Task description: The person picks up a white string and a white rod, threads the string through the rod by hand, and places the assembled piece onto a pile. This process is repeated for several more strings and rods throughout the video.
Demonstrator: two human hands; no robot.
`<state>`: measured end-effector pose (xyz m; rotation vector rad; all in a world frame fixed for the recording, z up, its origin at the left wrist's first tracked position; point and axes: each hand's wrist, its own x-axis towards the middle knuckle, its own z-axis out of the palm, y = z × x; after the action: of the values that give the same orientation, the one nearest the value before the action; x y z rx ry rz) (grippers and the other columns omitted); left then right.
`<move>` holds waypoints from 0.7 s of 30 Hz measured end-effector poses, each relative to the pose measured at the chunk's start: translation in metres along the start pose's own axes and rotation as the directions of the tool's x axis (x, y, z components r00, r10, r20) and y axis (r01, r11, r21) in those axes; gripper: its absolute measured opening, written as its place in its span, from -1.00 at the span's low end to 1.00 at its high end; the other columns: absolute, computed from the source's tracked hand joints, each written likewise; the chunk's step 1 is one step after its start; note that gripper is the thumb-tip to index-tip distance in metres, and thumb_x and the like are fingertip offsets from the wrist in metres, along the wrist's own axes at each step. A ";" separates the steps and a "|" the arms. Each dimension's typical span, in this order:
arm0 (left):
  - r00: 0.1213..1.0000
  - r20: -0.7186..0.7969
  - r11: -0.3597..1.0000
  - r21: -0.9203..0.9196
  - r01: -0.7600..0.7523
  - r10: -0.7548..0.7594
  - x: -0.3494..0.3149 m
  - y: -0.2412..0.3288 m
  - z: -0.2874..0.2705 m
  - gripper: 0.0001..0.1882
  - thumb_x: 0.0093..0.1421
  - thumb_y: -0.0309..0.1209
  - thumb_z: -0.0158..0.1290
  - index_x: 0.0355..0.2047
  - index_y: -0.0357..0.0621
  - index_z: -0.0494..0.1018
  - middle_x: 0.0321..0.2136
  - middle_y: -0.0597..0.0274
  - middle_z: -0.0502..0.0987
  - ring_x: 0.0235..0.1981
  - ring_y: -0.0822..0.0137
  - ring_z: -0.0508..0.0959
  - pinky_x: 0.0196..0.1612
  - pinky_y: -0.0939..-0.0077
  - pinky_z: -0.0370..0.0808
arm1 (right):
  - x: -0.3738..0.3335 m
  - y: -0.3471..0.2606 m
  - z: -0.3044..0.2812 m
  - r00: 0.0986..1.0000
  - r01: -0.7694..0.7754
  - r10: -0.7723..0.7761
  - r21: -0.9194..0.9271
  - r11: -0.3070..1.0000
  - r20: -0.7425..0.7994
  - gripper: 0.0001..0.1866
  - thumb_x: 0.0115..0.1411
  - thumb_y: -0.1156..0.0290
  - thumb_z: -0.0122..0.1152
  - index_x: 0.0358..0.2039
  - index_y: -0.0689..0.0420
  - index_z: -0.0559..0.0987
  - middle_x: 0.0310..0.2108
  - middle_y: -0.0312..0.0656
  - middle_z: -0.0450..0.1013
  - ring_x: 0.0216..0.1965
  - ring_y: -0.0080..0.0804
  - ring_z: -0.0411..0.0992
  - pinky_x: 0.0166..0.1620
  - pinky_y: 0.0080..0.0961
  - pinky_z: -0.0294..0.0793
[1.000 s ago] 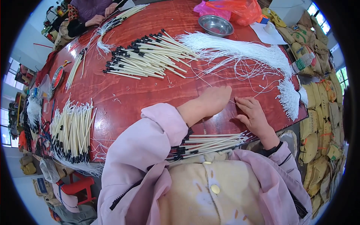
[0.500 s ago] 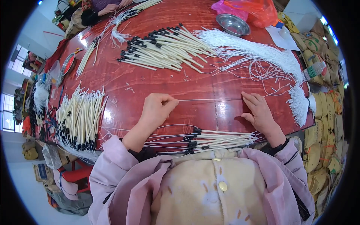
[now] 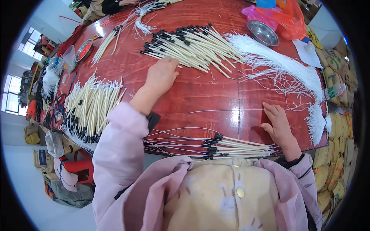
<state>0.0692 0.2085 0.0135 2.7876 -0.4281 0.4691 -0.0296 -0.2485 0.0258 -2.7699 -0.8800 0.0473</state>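
My left hand [image 3: 162,75] reaches to the near left edge of a pile of cream sticks with black ends [image 3: 192,48]. Its curled fingers close on one stick, whose pale tip shows beside them. My right hand [image 3: 278,127] hovers low at the right, thumb and fingers apart. A thin white cord [image 3: 221,111] runs under its fingertips, with a loose end pointing left. Close to my body lies a row of cream sticks [image 3: 243,148] with black ends, white cords trailing left from them.
A long bundle of white cords [image 3: 273,54] stretches along the right. More corded sticks [image 3: 94,104] stand bunched at the left. A metal bowl [image 3: 263,32] and plastic bags [image 3: 289,19] sit at the far right. Another person's hand [image 3: 128,2] shows at the far edge.
My left hand has let go of the cord's end and moved away to the stick pile. The cord has gone from taut to slightly slack. The view has shifted left.
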 end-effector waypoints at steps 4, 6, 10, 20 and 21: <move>0.976 0.143 0.987 -0.015 -0.162 0.163 0.025 -0.019 0.018 -0.81 0.17 -0.44 0.18 -0.22 -0.13 0.46 -0.21 0.09 0.48 -0.12 -0.01 0.54 -0.12 0.14 0.51 | -0.003 0.002 0.005 0.999 0.001 0.002 0.052 0.999 -0.054 -0.29 0.25 -0.04 0.19 0.10 0.42 0.48 0.28 -0.01 0.36 0.15 0.04 0.32 0.26 -0.16 0.28; 0.956 0.206 0.977 -0.085 -0.196 0.210 0.029 -0.021 0.019 -0.85 0.19 -0.47 0.14 -0.23 -0.11 0.45 -0.24 0.10 0.46 -0.12 -0.02 0.52 -0.14 0.13 0.50 | -0.002 0.001 0.005 0.998 -0.012 0.017 0.082 0.997 -0.067 -0.31 0.25 -0.02 0.21 0.08 0.42 0.49 0.27 0.00 0.37 0.15 0.04 0.32 0.26 -0.17 0.29; 0.919 0.181 0.937 -0.066 -0.344 0.351 0.034 -0.024 0.026 -0.89 0.21 -0.48 0.12 -0.26 -0.13 0.42 -0.27 0.08 0.46 -0.13 -0.02 0.53 -0.14 0.13 0.47 | -0.002 0.001 0.008 0.994 -0.026 0.041 0.136 0.990 -0.106 -0.36 0.22 0.06 0.25 0.04 0.44 0.50 0.25 0.02 0.39 0.13 0.04 0.34 0.23 -0.19 0.32; 0.961 0.119 0.966 -0.105 -0.237 0.249 0.020 -0.019 0.018 -0.85 0.22 -0.45 0.13 -0.24 -0.19 0.42 -0.25 0.03 0.51 -0.13 -0.05 0.52 -0.09 0.11 0.44 | 0.001 0.000 0.013 0.987 -0.032 0.058 0.173 0.984 -0.152 -0.44 0.19 0.17 0.30 0.02 0.42 0.52 0.21 0.03 0.42 0.10 0.03 0.36 0.20 -0.22 0.36; 0.972 0.060 0.968 -0.122 -0.217 0.226 0.013 -0.018 0.014 -0.84 0.21 -0.45 0.14 -0.23 -0.18 0.43 -0.24 0.03 0.52 -0.13 -0.06 0.52 -0.09 0.11 0.44 | 0.001 -0.001 0.014 0.987 -0.031 0.059 0.177 0.984 -0.152 -0.44 0.19 0.17 0.30 0.02 0.42 0.52 0.21 0.03 0.42 0.10 0.03 0.36 0.20 -0.22 0.36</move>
<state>0.0904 0.2172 0.0017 2.6638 -0.7648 0.3771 -0.0310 -0.2447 0.0127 -2.5895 -0.7361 -0.0810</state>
